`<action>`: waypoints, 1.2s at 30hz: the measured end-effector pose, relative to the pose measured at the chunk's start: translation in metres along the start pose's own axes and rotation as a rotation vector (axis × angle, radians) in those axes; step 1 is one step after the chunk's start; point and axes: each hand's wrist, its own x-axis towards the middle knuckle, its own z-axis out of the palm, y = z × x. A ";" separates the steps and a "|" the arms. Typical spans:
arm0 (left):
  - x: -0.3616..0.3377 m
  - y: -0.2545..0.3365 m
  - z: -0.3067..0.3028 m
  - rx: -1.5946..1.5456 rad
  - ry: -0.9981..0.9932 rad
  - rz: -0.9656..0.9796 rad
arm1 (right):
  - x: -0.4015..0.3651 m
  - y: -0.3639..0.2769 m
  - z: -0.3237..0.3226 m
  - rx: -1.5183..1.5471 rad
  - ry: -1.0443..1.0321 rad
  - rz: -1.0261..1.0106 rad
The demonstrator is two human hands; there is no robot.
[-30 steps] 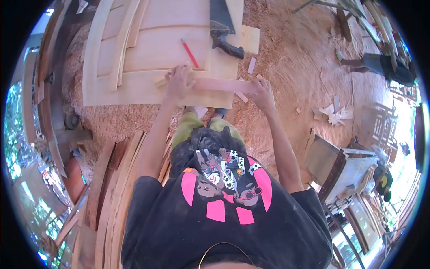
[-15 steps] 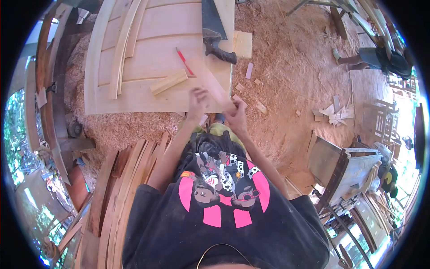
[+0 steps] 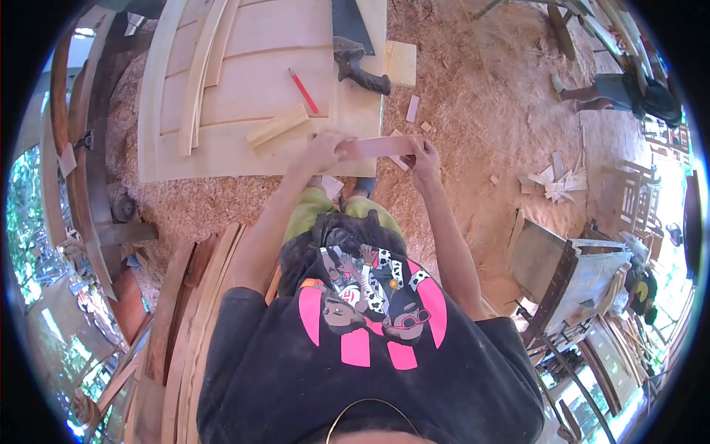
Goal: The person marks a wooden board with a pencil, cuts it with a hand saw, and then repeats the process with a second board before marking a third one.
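A short flat strip of wood (image 3: 379, 146) is held level between my two hands, over the near right corner of a panelled wooden door (image 3: 244, 159). Its left end is in my left hand (image 3: 325, 152), with the fingers closed round it. My right hand (image 3: 423, 161) pinches the other end, just past the door's edge. On the door lie a red pencil (image 3: 303, 90), a small wood block (image 3: 278, 126) and a handsaw (image 3: 359, 55) with a dark handle. Long thin wood strips (image 3: 198, 81) rest on its left part.
Shavings and offcuts (image 3: 555, 177) litter the floor. Long boards (image 3: 185, 318) lean close at my left side. A wooden cabinet-like box (image 3: 566, 281) stands to the right. Another person (image 3: 621, 92) is at the far right.
The wood strip has swung from slanting to level, and my left hand has taken hold of its left end. My right hand has moved right and slightly away from me.
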 end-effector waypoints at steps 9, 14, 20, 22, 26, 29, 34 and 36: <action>-0.038 -0.028 0.025 0.292 0.467 -0.014 | 0.009 0.035 -0.045 0.204 0.103 0.086; -0.032 -0.036 0.026 0.235 0.485 0.013 | 0.010 0.035 -0.053 0.229 0.048 0.117; -0.029 -0.001 0.019 0.352 0.452 0.122 | 0.004 0.027 -0.050 0.168 0.011 0.135; -0.012 0.007 0.025 0.345 0.409 0.195 | 0.006 0.027 -0.049 -0.011 0.072 0.179; 0.015 0.008 0.028 0.298 0.271 0.276 | 0.012 0.017 -0.046 -0.818 0.278 -0.093; 0.018 0.006 0.024 0.313 0.260 0.289 | 0.002 -0.042 0.013 -1.180 0.297 -0.543; 0.023 0.005 0.039 0.353 0.349 0.318 | 0.056 -0.091 0.139 -1.296 -0.017 -1.013; 0.018 0.012 0.039 0.345 0.345 0.331 | 0.086 -0.074 0.165 -1.394 -0.072 -0.941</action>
